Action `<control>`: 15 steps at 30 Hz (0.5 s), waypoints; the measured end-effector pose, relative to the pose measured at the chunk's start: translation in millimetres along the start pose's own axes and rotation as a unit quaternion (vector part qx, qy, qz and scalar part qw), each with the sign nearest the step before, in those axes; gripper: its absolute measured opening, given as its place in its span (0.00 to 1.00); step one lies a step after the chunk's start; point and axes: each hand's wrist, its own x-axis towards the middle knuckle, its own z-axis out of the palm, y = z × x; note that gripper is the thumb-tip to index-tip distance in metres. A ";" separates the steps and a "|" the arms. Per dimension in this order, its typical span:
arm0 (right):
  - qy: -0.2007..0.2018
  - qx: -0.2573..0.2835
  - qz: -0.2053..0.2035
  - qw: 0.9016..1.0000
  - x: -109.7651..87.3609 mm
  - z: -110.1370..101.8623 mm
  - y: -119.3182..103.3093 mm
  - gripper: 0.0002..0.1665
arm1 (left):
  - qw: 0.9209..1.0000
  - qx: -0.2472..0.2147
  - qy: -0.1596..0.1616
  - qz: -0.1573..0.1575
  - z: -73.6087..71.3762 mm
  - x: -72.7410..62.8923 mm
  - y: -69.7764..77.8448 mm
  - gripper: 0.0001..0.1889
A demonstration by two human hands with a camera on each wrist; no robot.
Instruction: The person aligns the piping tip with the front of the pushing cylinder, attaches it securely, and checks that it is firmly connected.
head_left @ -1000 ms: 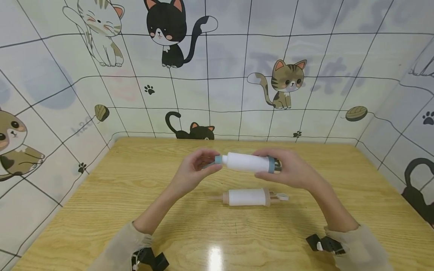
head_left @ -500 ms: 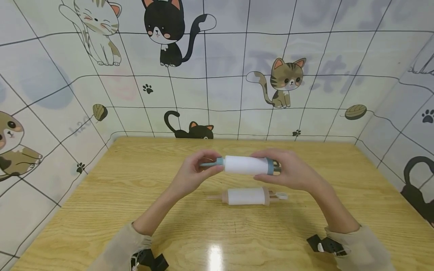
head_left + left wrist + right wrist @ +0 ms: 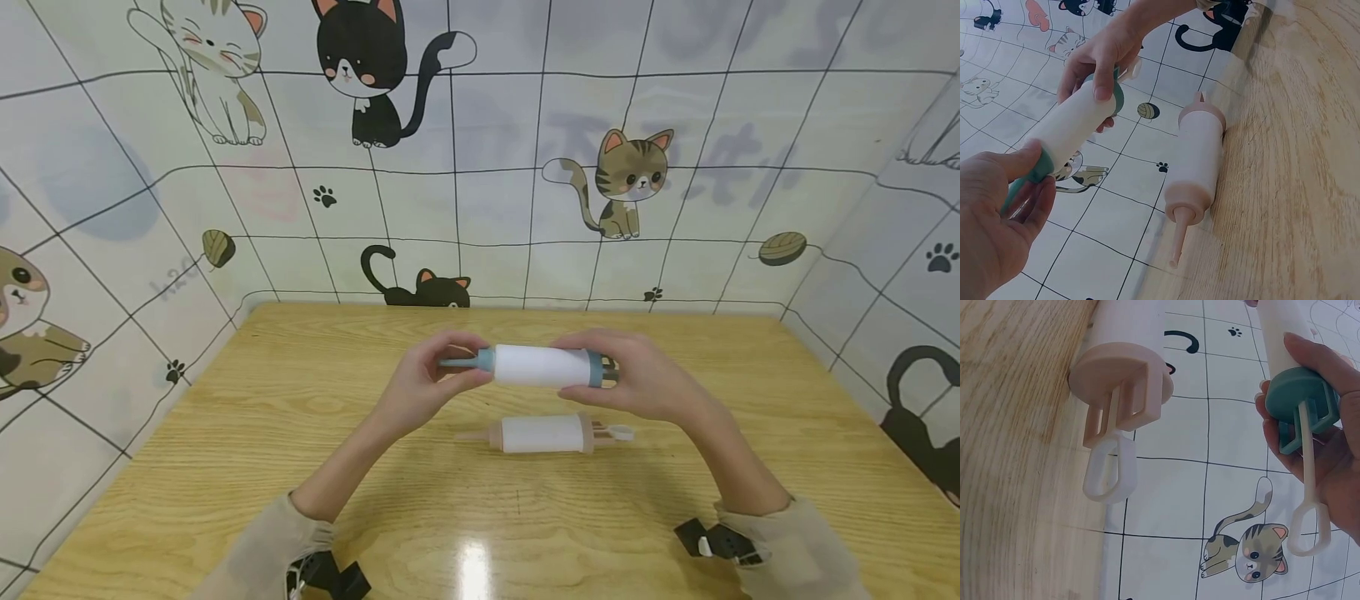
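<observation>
Both hands hold a white, syringe-like tube [image 3: 540, 367] level above the table, with a pointed teal nozzle and a teal end cap. My left hand [image 3: 423, 383] pinches the teal nozzle's collar [image 3: 1043, 164] between thumb and fingers. My right hand [image 3: 645, 375] grips the other end around the teal end cap [image 3: 1288, 394]; a white rod with a loop handle [image 3: 1309, 528] sticks out of that cap. Nearer to me, a second white tube [image 3: 542, 435] with a beige nozzle [image 3: 1180, 234] and beige end cap [image 3: 1116, 369] lies on its side.
The wooden table [image 3: 360, 517] reaches back to a wall covering [image 3: 495, 200] printed with cats and grid lines. Black devices are strapped at both sleeves [image 3: 795, 550].
The teal nozzle has swung into line with the tube and now sits against its body, covering the white neck seen earlier. Both hands keep their hold; the beige-ended tube stays in place.
</observation>
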 end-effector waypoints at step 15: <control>0.008 0.014 -0.002 1.000 0.6 0.8 1.7 0.29 | 0.999 0.019 0.012 0.039 -0.5 -0.2 0.3 0.17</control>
